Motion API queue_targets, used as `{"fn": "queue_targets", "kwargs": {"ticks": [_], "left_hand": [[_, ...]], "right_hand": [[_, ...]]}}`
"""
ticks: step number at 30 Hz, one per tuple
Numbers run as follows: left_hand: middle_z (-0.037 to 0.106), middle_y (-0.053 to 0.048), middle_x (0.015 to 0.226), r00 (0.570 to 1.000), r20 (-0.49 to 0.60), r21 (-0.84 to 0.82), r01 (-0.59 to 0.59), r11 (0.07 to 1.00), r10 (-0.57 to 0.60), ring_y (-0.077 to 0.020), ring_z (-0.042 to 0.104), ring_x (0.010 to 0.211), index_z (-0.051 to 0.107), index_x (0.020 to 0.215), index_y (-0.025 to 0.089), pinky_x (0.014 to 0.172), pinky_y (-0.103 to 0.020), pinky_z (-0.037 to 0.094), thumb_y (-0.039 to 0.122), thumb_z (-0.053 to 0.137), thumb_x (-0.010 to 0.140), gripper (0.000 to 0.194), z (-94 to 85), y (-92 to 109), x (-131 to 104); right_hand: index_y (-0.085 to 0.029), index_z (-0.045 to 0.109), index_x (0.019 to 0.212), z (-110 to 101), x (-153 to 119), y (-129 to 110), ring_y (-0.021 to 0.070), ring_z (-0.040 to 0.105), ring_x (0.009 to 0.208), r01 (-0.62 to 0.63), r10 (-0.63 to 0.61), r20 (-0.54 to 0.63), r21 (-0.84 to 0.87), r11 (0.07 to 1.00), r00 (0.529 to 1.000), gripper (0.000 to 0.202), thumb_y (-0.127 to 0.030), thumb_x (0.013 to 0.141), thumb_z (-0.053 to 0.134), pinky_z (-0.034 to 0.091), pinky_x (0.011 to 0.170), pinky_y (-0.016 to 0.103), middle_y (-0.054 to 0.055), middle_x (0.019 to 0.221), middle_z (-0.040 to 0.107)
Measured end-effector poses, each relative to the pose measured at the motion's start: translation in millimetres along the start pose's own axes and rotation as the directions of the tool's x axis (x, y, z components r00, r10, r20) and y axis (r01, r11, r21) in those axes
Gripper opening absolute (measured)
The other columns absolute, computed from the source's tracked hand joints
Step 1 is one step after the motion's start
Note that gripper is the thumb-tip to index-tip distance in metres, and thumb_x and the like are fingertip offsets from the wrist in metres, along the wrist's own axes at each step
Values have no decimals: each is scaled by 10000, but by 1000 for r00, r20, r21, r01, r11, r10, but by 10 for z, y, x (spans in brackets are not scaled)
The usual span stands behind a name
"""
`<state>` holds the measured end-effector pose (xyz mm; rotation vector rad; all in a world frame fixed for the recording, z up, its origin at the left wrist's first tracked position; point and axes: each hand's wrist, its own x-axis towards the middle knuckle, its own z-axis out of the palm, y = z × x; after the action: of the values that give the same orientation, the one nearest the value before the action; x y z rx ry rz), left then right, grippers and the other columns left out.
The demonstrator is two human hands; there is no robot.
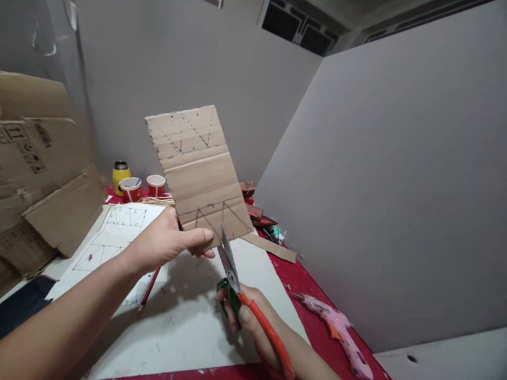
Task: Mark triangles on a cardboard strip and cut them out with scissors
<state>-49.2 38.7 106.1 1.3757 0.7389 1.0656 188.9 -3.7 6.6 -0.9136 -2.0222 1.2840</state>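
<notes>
A brown cardboard piece [202, 174] with drawn zigzag lines along its top and bottom is held up and tilted over the table. My left hand [174, 240] pinches its lower left corner, with the thumb on the front face and other fingers behind. My right hand [253, 316] grips scissors [232, 269] with one orange and one green handle. The scissor blades are parted and point upward at the bottom edge of the cardboard, near a drawn line.
A pink glue gun [336, 324] lies on the red cloth [293, 279] at the right. Paper with truss drawings [99, 250], a red pencil [149, 289], red cups [156, 186], a yellow bottle [121, 177], large cardboard [43, 174] and a cardboard strip [273, 248] surround the hands.
</notes>
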Motion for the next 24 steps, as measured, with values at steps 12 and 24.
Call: {"fn": "queue_targets", "kwargs": {"ticks": [12,24], "left_hand": [[657,3,588,999,29,15,40,999,-41,-116,638,550,649,690,125,544,-199,508,157,727,722,90,55,96,-17],[689,-17,652,998,39,22,46,999,-46,-148,663,594,681,773,131,560,-228,509,180,741,724,92,31,62,-8]], "right_hand": [[-164,580,1051,10,0,-2,147,437,586,20,-21,-20,-19,1000,1000,737,-825,892,295,417,564,265,-8,687,482],[-169,566,967,36,8,-60,135,383,557,-14,17,-50,51,999,999,689,-816,882,345,342,526,266,-37,638,421]]}}
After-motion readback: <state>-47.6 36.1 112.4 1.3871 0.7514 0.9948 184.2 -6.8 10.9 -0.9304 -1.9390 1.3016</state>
